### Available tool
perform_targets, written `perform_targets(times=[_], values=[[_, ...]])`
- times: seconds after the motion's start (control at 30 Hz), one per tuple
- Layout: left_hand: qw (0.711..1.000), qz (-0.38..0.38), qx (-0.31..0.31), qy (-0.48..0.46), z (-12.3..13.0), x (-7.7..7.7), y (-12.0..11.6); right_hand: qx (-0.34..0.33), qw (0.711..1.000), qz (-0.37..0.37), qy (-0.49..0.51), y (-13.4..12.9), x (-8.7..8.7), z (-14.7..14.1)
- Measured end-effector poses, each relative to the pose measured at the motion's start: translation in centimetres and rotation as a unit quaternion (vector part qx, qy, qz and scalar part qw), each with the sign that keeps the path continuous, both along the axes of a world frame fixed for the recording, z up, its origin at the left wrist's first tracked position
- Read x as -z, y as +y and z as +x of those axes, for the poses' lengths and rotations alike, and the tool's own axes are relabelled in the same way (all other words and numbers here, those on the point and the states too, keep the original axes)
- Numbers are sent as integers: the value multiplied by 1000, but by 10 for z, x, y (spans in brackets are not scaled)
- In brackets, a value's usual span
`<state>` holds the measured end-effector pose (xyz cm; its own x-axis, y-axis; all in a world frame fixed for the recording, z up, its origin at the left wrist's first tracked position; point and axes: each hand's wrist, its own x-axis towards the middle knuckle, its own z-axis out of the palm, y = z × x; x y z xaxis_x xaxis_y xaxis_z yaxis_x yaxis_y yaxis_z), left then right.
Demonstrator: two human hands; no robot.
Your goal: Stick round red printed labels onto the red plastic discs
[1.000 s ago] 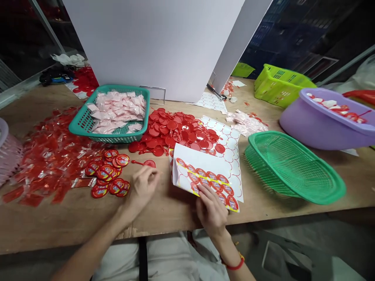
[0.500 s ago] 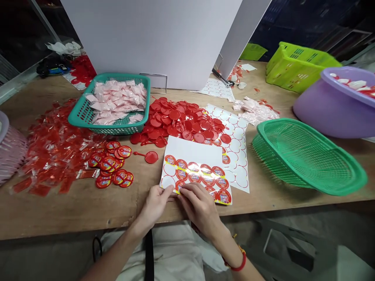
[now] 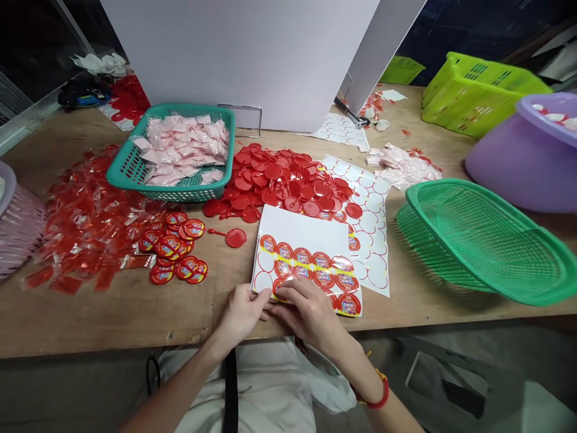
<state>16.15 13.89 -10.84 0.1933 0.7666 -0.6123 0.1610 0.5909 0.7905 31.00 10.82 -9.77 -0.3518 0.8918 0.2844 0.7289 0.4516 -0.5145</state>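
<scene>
A sheet of round red stickers (image 3: 303, 255) lies at the table's front edge, with some circles at its left bare white. My left hand (image 3: 243, 310) pinches its lower left corner, thumb on top. Over the lower row, my right hand (image 3: 311, 310) has its fingers bent together at a sticker near the corner; whether the sticker is lifted is hidden. Left of the sheet rests one red round piece with a handle (image 3: 235, 238). Behind the sheet is a pile of similar red pieces (image 3: 288, 180). Stickered red discs (image 3: 174, 248) form a small heap further left.
Red packets (image 3: 94, 222) spread across the left. A teal basket (image 3: 180, 193) holds pink packets. On the right are a green basket (image 3: 487, 240), a purple tub (image 3: 509, 162) and a lime crate (image 3: 478, 102). A white panel (image 3: 243, 54) stands behind.
The view has shifted slightly. My right fingers have bent a little more at the sheet's lower edge, while my left hand keeps its hold on the corner.
</scene>
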Motion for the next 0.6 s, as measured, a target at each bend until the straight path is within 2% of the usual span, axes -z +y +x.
perform_targets(times=[0.2, 0.33, 0.47, 0.53, 0.6], values=[[999, 6, 23, 30, -1, -3, 1, -3, 1000, -19, 9, 2, 3, 1], [998, -10, 44, 39, 0, -4, -2, 48, 993, -82, 66, 2, 1, 4], [995, -16, 81, 47, -8, 1, -4, 140, 949, -199, 201, 2, -1, 13], [991, 0, 116, 74, -17, -1, -3, 180, 924, -204, 268, 2, -1, 16], [980, 69, 124, 141, -27, -10, -1, 217, 908, -178, 310, 1, 1, 16]])
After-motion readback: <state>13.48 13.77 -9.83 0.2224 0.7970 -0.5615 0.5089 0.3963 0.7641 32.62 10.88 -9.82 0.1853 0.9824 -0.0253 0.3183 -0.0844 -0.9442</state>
